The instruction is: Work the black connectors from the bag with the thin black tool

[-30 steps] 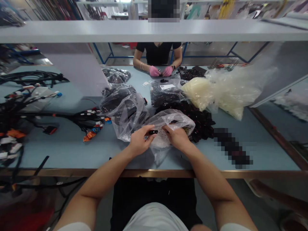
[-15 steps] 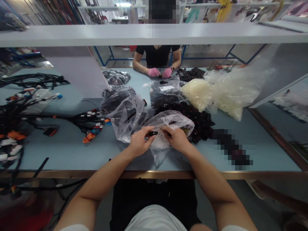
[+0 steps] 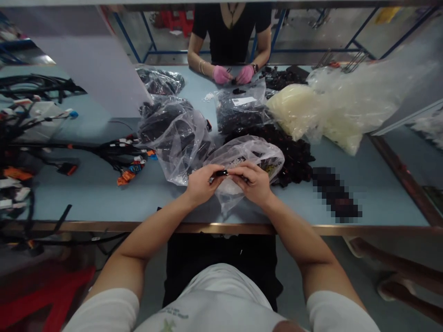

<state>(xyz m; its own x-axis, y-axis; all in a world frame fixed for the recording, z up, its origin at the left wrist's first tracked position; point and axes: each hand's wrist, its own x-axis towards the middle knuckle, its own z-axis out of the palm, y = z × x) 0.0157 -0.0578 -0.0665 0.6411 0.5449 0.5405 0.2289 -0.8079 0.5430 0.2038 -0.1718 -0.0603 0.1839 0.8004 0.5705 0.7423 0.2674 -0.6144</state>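
A small black connector housing (image 3: 221, 173) is pinched between the thumb and fingers of my left hand (image 3: 201, 186). My right hand (image 3: 255, 182) meets it from the other side, its fingertips closed at the connector's end; what they pinch is too small to make out. Beneath both hands lies an opened clear plastic bag (image 3: 251, 145) with small white pieces showing inside. Just behind it spreads a heap of black connector parts (image 3: 297, 159). Another clear bag (image 3: 173, 157), with dark contents, rests near my left hand.
Wire harnesses (image 3: 100, 150) with orange, blue and white plugs cover the left side. Bags of cream-coloured parts (image 3: 294, 108) stand at the back right. Across the table, a co-worker's pink-gloved hands (image 3: 233, 74) handle a small dark part. The table's front edge (image 3: 221, 228) runs below my forearms.
My right hand has moved left from over the bag to the connector, so both hands now meet. The connector stays in my left hand. The view has tilted downward.
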